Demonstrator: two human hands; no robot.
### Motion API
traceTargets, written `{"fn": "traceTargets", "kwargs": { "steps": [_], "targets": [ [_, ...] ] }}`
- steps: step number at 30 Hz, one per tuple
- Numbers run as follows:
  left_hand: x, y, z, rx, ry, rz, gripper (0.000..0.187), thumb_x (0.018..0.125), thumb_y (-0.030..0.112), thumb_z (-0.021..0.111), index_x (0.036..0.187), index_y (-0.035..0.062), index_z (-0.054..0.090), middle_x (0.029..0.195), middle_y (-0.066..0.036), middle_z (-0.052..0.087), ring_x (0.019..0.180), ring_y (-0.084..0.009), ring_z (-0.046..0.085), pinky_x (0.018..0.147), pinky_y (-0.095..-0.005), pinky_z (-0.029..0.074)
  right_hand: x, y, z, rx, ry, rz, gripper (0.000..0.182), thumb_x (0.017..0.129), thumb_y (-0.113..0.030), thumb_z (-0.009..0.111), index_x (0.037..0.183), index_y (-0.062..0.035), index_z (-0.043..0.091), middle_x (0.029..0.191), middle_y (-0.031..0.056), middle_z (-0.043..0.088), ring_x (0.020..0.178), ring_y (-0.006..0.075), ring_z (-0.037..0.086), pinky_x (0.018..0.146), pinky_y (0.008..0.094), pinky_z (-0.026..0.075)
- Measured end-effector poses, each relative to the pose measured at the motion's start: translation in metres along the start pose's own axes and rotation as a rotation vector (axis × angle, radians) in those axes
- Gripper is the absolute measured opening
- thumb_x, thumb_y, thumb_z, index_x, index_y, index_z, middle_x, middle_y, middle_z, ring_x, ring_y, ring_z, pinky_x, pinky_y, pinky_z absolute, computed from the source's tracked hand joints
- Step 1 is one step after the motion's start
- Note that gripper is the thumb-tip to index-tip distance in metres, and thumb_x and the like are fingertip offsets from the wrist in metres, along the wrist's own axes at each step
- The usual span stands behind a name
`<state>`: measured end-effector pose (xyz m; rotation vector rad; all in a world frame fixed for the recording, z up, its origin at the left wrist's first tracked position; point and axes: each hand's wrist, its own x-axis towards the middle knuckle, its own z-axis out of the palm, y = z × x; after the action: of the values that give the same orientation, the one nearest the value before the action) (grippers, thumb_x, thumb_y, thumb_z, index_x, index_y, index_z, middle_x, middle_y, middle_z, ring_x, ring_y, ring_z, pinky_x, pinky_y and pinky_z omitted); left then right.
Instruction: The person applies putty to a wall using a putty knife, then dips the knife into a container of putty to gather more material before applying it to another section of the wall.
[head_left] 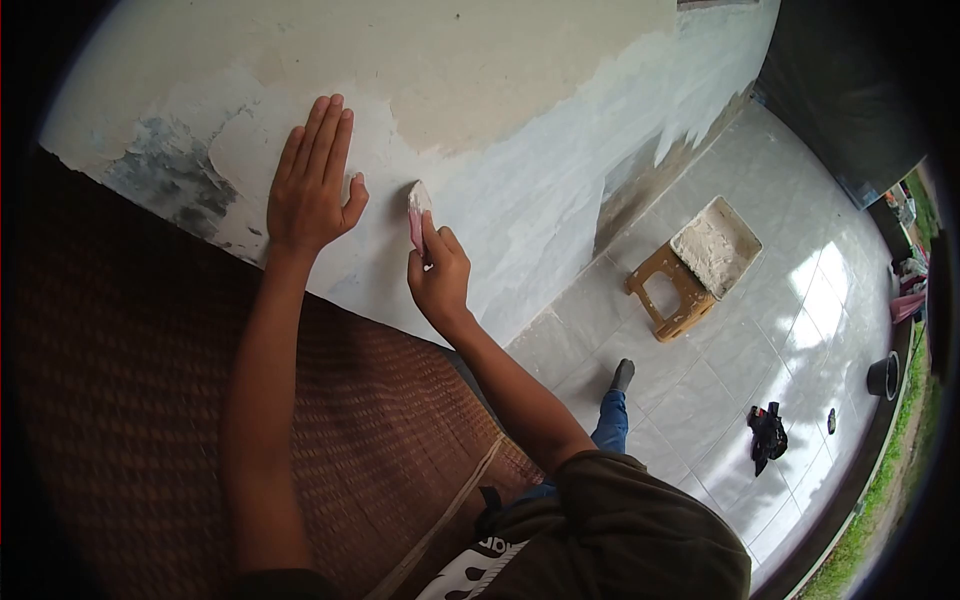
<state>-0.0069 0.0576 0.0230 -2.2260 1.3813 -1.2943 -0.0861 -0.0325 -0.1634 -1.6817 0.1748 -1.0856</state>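
Note:
My left hand (312, 185) lies flat against the wall (520, 90), fingers stretched upward and the thumb out to the side. To its right, my right hand (440, 270) grips a putty knife (416, 222) with a pinkish handle. White paste coats the knife's tip, which points up and sits at or very near the wall; contact is hard to tell. Around both hands the wall carries fresh white filler, with bare cream paint above and a dark, flaking patch (180, 175) at the left.
A tray of white paste (717, 247) rests on a tan stool (672, 292) on the tiled floor (660, 390). Below my arms is a brown woven surface (150, 400). A black bag-like item (768, 438) and a dark bucket (883, 376) are at the right.

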Motion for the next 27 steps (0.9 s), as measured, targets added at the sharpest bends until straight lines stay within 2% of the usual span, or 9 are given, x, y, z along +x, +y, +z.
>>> {"fn": "traceTargets", "kwargs": {
  "steps": [2, 5, 11, 16, 17, 21, 23, 26, 27],
  "targets": [
    [-0.001, 0.000, 0.000, 0.001, -0.003, -0.001, 0.069, 0.086, 0.020, 0.053, 0.150, 0.0003, 0.040, 0.159, -0.013, 0.038, 0.149, -0.0263, 0.034, 0.119, -0.0447, 0.029, 0.006, -0.001, -0.009, 0.054, 0.085, -0.031, 0.060, 0.076, 0.012, 0.060, 0.135, 0.0052, 0.057, 0.074, 0.0101, 0.050, 0.063, 0.0185, 0.052, 0.057, 0.0307, 0.046],
    [-0.001, 0.001, 0.000, 0.012, -0.013, -0.001, 0.069, 0.085, 0.020, 0.053, 0.150, 0.0000, 0.040, 0.159, -0.014, 0.038, 0.149, -0.0266, 0.034, 0.119, -0.0449, 0.028, 0.042, 0.007, -0.012, 0.027, 0.254, -0.019, 0.061, 0.077, 0.014, 0.058, 0.137, 0.0049, 0.055, 0.077, 0.0089, 0.050, 0.064, 0.0167, 0.052, 0.058, 0.0296, 0.045],
    [0.000, 0.000, 0.000, 0.008, -0.009, -0.001, 0.070, 0.085, 0.020, 0.053, 0.150, -0.0002, 0.040, 0.158, -0.014, 0.038, 0.149, -0.0267, 0.034, 0.119, -0.0445, 0.029, 0.037, 0.001, 0.024, -0.136, 0.189, -0.051, 0.058, 0.077, 0.010, 0.064, 0.134, 0.0067, 0.054, 0.080, 0.0128, 0.053, 0.070, 0.0277, 0.056, 0.064, 0.0365, 0.048],
    [-0.001, 0.000, 0.000, 0.002, 0.001, 0.001, 0.069, 0.085, 0.020, 0.053, 0.150, -0.0004, 0.040, 0.158, -0.014, 0.039, 0.149, -0.0269, 0.034, 0.119, -0.0444, 0.029, -0.010, -0.016, 0.004, 0.182, 0.051, -0.064, 0.060, 0.077, 0.012, 0.061, 0.136, 0.0032, 0.056, 0.077, 0.0105, 0.051, 0.064, 0.0196, 0.053, 0.059, 0.0305, 0.047],
    [-0.001, 0.001, 0.000, 0.002, -0.001, -0.002, 0.069, 0.085, 0.020, 0.053, 0.150, -0.0004, 0.040, 0.158, -0.014, 0.039, 0.149, -0.0269, 0.034, 0.119, -0.0444, 0.029, -0.004, -0.014, 0.000, 0.200, 0.106, -0.054, 0.061, 0.077, 0.013, 0.060, 0.137, 0.0017, 0.057, 0.077, 0.0082, 0.050, 0.063, 0.0153, 0.051, 0.057, 0.0278, 0.046],
    [0.000, 0.000, -0.001, 0.064, -0.027, -0.006, 0.069, 0.084, 0.025, 0.053, 0.149, 0.0002, 0.043, 0.158, -0.012, 0.040, 0.149, -0.0232, 0.034, 0.121, -0.0405, 0.027, 0.051, 0.007, -0.014, 0.048, 0.282, 0.007, 0.059, 0.079, 0.013, 0.057, 0.137, 0.0030, 0.056, 0.077, 0.0064, 0.051, 0.063, 0.0147, 0.050, 0.057, 0.0283, 0.044],
    [0.000, 0.000, 0.000, 0.065, -0.026, -0.007, 0.069, 0.084, 0.025, 0.053, 0.149, 0.0002, 0.043, 0.158, -0.012, 0.040, 0.149, -0.0232, 0.034, 0.121, -0.0404, 0.027, 0.063, 0.015, -0.010, -0.003, 0.285, 0.068, 0.058, 0.079, 0.011, 0.058, 0.136, 0.0044, 0.056, 0.077, 0.0087, 0.051, 0.063, 0.0186, 0.051, 0.058, 0.0312, 0.045],
    [0.000, 0.001, -0.001, 0.040, -0.016, -0.010, 0.069, 0.084, 0.024, 0.053, 0.149, 0.0001, 0.043, 0.158, -0.012, 0.040, 0.148, -0.0233, 0.035, 0.121, -0.0405, 0.027, 0.051, 0.011, 0.013, -0.179, 0.169, 0.002, 0.057, 0.077, 0.010, 0.061, 0.133, 0.0083, 0.053, 0.083, 0.0147, 0.055, 0.073, 0.0312, 0.057, 0.066, 0.0397, 0.048],
    [0.000, 0.001, -0.002, 0.038, -0.019, -0.010, 0.069, 0.084, 0.024, 0.053, 0.149, 0.0001, 0.043, 0.158, -0.012, 0.040, 0.148, -0.0234, 0.035, 0.121, -0.0405, 0.026, 0.036, 0.005, 0.015, -0.184, 0.141, -0.055, 0.058, 0.076, 0.009, 0.062, 0.134, 0.0089, 0.052, 0.085, 0.0150, 0.056, 0.078, 0.0322, 0.059, 0.068, 0.0408, 0.049]
  ]
}}
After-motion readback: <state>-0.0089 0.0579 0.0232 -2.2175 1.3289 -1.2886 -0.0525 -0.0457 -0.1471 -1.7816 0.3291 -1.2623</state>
